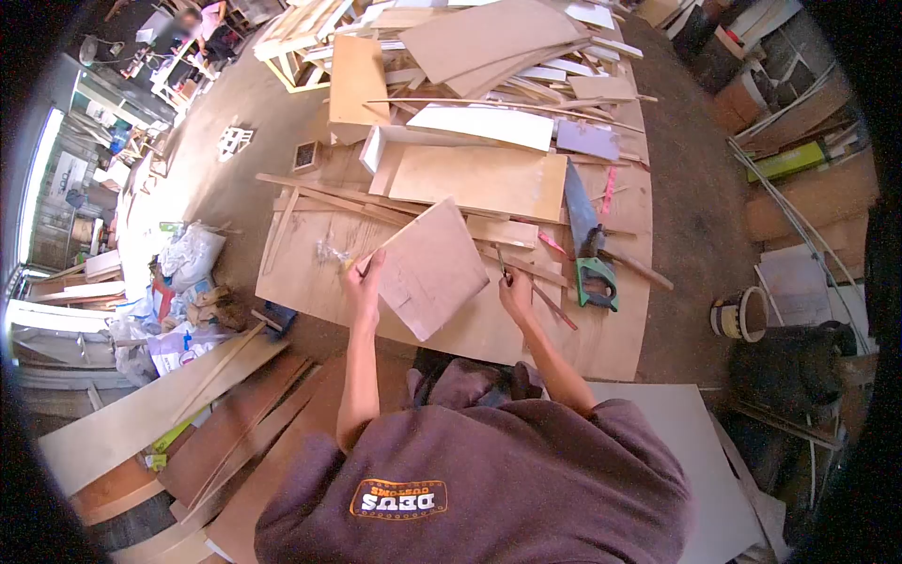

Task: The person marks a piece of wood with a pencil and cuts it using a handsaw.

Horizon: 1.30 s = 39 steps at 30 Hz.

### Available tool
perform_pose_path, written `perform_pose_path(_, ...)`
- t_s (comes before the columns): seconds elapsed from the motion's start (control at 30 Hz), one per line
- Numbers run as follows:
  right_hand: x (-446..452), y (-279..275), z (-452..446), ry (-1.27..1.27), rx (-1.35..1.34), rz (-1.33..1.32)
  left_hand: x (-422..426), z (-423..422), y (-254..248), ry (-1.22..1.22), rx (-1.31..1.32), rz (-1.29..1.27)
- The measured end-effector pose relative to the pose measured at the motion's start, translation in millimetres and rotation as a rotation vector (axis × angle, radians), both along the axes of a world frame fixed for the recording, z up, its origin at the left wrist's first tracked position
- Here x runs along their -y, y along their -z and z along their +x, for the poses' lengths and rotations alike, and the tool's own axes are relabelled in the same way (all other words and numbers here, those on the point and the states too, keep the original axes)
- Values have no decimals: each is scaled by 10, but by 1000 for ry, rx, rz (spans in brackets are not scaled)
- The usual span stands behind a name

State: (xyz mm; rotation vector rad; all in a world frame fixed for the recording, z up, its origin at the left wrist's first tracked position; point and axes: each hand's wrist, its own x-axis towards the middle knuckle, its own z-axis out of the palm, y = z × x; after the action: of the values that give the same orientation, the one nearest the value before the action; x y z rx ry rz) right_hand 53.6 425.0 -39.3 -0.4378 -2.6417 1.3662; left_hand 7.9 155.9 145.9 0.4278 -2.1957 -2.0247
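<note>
My left hand (364, 279) grips the left edge of a square wooden board (430, 270), thumb over its face. The board is tilted and held up above the worktable (310, 268), with a short dark mark near its lower edge. Close to the board's right corner, my right hand (515, 289) is closed round a thin, pencil-like tool (500, 256) that points upward; its exact kind is too small to make out. To the right of that hand lies a handsaw (596, 282) with a green handle and a bluish blade.
Wooden panels (479, 179), strips and offcuts are heaped across the table's far side. A small dark-faced box (305, 156) sits at its left. Plastic bags (188, 258) and planks (160, 414) lie left, a bucket (739, 315) right. Another person (209, 26) is far back left.
</note>
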Motion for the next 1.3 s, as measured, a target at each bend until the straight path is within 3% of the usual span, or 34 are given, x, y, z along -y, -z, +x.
perform_pose_path(0.1, 89, -12, -198, -54, -155, 38, 4, -163, -56, 25, -62, -63)
perform_pose_path(0.17, 160, -283, -327, -115, -203, -150, 22, -277, -135, 18, -90, -99)
perform_pose_path(0.27, 248, -454, -414, -122, -262, -95, 49, -393, -353, 72, -99, -179)
perform_pose_path(0.3, 268, -520, -385, -105, -256, -90, 71, -428, -461, 135, -85, -248)
perform_pose_path(0.37, 312, -722, -369, 39, -173, -405, 54, -506, -541, 211, -76, -301)
perform_pose_path(0.43, 343, -1139, -316, 63, -256, -369, 8, -589, -565, 345, -231, -335)
perform_pose_path(0.5, 349, -1645, -242, 80, -330, -320, -90, -645, -629, 472, -224, -334)
perform_pose_path(0.57, 366, -2150, -190, 6, -439, 260, -223, -623, -703, 595, -219, -329)
perform_pose_path(0.6, 388, -2297, -164, -54, -413, 429, -325, -599, -747, 694, -192, -318)
perform_pose_path(0.63, 381, -2331, -164, -33, -405, 454, -430, -606, -767, 801, -171, -309)
perform_pose_path(0.7, 369, -2344, -95, -262, -233, 310, -588, -618, -703, 927, -195, -238)
perform_pose_path(0.73, 357, -2295, -63, -182, -209, 134, -660, -595, -729, 886, -174, -198)
perform_pose_path(0.83, 326, -2209, 175, 151, -105, -28, -771, -629, -616, 831, -219, -195)
perform_pose_path(0.9, 163, -2062, 368, 294, -8, -49, -754, -613, -563, 653, -592, -437)
perform_pose_path(0.97, 49, -2090, 595, 536, -244, -341, -714, -594, -348, 675, -525, -414)
perform_pose_path(1.03, -25, -1964, 835, 572, -235, -305, -659, -529, -167, 817, -567, -684)
perform_pose_path(1.1, -62, -1833, 929, 594, -255, -282, -719, -428, 64, 884, -449, -628)
perform_pose_path(1.17, -52, -1757, 998, 623, -228, -339, -836, -283, 52, 807, -651, -719)
perform_pose_path(1.3, -164, -1653, 1013, 672, -217, -292, -1114, -293, -108, 796, -685, -830)
